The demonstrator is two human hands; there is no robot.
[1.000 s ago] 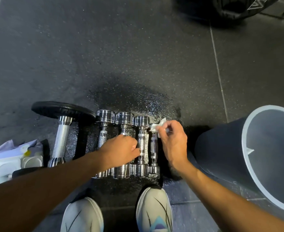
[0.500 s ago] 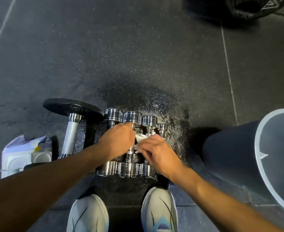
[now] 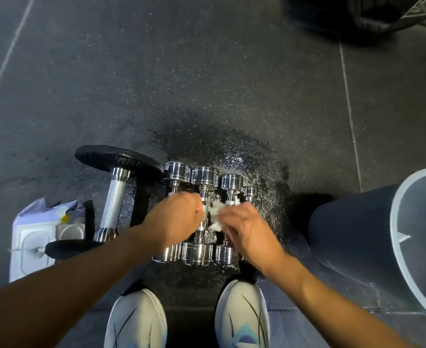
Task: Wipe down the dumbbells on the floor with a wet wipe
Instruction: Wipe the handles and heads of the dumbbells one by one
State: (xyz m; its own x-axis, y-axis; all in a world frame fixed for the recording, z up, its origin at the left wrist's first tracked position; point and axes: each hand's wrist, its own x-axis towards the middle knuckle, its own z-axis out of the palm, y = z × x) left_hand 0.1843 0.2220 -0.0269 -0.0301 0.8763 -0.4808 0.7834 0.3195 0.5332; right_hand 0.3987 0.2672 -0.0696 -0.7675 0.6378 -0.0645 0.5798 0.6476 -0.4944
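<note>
— Dumbbells (image 3: 204,175): side by side on the wet patch of floor (image 3: 207,96), just beyond the shoes (image 3: 136,320). Changed how?
— Moved on from the smallest one's far head to the middle handles. Probably working leftward along the row.
— Left hand (image 3: 174,219)?
— Curled round a middle handle, steadying.
— Right hand (image 3: 247,232)?
— Pinching the wet wipe (image 3: 215,217), held against the handles just beside the left.

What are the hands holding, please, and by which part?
The right hand pinches a white wet wipe by its edge; the left hand grips a chrome dumbbell by its handle.
</note>
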